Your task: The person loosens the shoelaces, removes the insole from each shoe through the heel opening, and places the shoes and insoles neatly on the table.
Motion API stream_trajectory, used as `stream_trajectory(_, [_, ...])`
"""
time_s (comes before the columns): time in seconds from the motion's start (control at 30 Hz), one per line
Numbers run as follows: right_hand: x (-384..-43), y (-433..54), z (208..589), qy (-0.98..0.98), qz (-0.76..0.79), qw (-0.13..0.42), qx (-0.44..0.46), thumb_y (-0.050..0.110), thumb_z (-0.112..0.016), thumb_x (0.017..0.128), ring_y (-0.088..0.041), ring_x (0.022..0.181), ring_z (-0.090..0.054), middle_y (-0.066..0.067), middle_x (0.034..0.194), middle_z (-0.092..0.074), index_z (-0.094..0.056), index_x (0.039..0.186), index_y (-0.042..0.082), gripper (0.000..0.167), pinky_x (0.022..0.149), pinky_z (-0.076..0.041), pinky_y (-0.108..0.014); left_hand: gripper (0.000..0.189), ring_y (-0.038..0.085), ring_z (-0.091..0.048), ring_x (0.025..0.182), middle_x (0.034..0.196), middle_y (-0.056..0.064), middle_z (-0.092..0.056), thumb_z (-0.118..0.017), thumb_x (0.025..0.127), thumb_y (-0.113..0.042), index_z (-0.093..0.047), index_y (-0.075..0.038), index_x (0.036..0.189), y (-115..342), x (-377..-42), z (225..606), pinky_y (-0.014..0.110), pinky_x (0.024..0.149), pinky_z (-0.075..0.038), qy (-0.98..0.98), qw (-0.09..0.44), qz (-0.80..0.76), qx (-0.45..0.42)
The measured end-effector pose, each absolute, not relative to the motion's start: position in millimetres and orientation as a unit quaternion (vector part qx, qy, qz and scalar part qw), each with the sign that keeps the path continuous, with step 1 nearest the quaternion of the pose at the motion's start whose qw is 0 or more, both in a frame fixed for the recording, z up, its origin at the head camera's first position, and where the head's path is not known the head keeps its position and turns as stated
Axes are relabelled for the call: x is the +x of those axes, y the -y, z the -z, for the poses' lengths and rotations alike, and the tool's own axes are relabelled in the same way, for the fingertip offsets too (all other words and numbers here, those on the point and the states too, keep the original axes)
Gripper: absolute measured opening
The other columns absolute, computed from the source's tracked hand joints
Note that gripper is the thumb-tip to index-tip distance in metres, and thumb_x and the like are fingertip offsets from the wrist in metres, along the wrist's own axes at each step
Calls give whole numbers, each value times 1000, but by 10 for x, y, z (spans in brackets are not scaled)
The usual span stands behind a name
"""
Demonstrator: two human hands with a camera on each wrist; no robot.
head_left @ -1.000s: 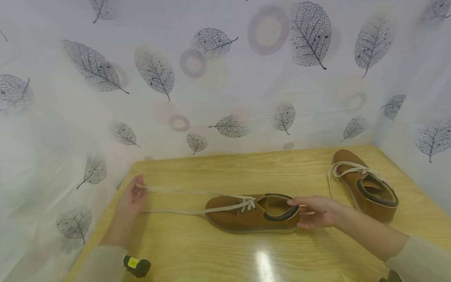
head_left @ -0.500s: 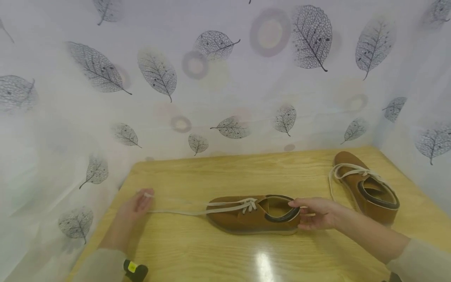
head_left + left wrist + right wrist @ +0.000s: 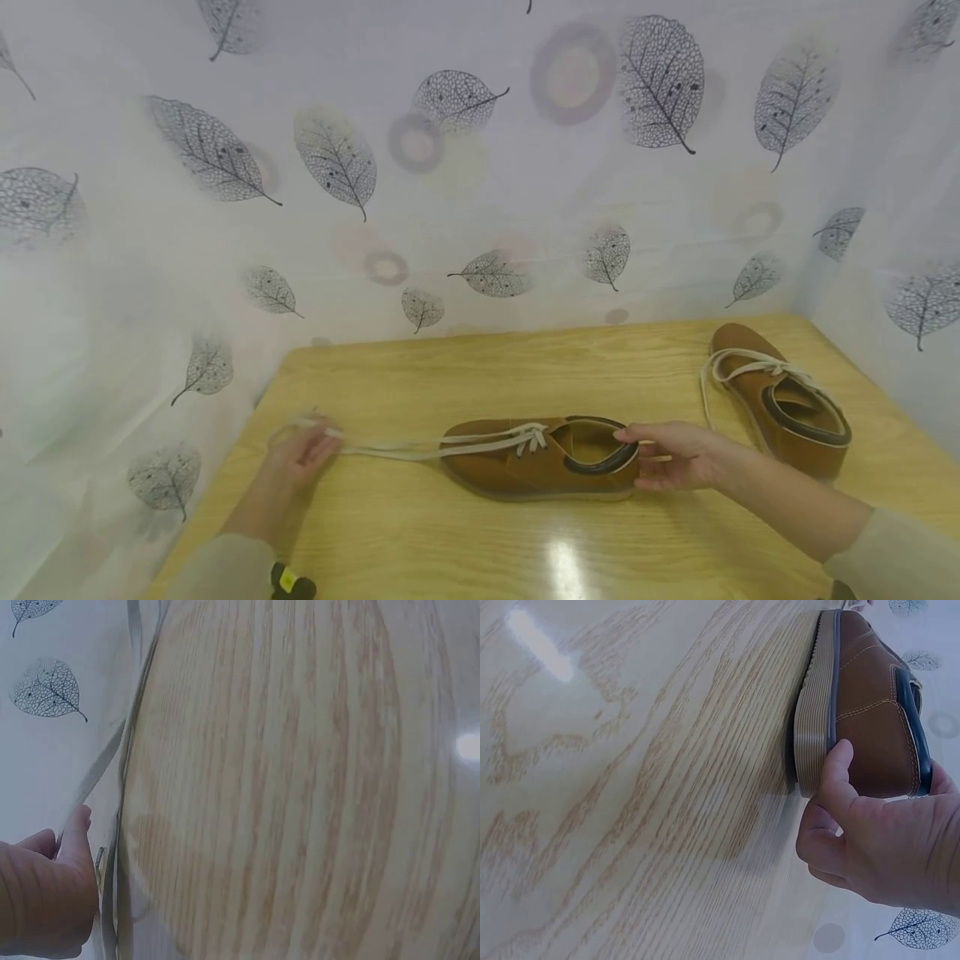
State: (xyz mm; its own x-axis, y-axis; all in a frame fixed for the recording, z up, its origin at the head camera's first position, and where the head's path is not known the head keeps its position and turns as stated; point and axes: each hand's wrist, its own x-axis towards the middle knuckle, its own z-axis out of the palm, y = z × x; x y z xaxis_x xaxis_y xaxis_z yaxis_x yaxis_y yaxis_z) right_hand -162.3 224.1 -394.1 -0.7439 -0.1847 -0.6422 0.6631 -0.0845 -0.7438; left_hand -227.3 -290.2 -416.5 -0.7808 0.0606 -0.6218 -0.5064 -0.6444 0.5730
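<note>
A brown lace-up shoe (image 3: 487, 475) with a dark padded collar lies on the wooden table, toe pointing left. Its pale shoelace (image 3: 397, 454) stretches left from the eyelets in two strands, close together. My left hand (image 3: 296, 458) pinches the lace well beyond the toe, and the loose ends trail past the fingers. In the left wrist view, the lace (image 3: 101, 765) runs up to the thumb of that hand (image 3: 49, 900). At the heel, my right hand (image 3: 682, 457) grips the collar. The right wrist view shows a finger against the heel's leather (image 3: 877, 750), above the ridged sole.
A second brown shoe (image 3: 806, 454), its lace tied with loose loops, stands at the table's back right. White leaf-print sheeting (image 3: 525, 192) hangs behind the table (image 3: 465, 550) and along its sides.
My left hand has moved right and toward me, bringing the two spread lace strands together; the loose ends now trail behind it. My right hand stays at the heel and the shoe hardly moves.
</note>
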Motion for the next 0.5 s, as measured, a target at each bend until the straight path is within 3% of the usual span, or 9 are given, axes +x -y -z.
stream_trajectory(0.27, [-1620, -2233, 3937, -607, 709, 301, 196, 16, -64, 88, -25, 101, -48, -26, 133, -25, -38, 121, 1, 45, 92, -51, -42, 29, 26, -69, 69, 72, 19, -67, -44, 95, 4, -62, -2, 73, 2954, -2234, 4187, 30, 84, -55, -420, 189, -852, -248])
stream_trajectory(0.4, [-1625, -2244, 3932, -605, 711, 300, 196, 16, -62, 89, -28, 106, -45, -28, 137, -21, -34, 126, -1, 50, 95, -49, -44, 30, 22, -70, 71, 74, 16, -68, -46, 95, 4, -66, -6, 75, 2943, -2226, 4200, 27, 84, -55, -482, 201, -823, -222])
stream_trajectory(0.5, [-1627, -2248, 3937, -605, 711, 300, 197, 17, -63, 88, -28, 106, -44, -27, 137, -22, -40, 121, 1, 43, 95, -50, -44, 28, 20, -71, 72, 75, 14, -69, -45, 96, 2, -66, -6, 80, 2931, -2229, 4225, 26, 82, -55, -531, 211, -797, -195])
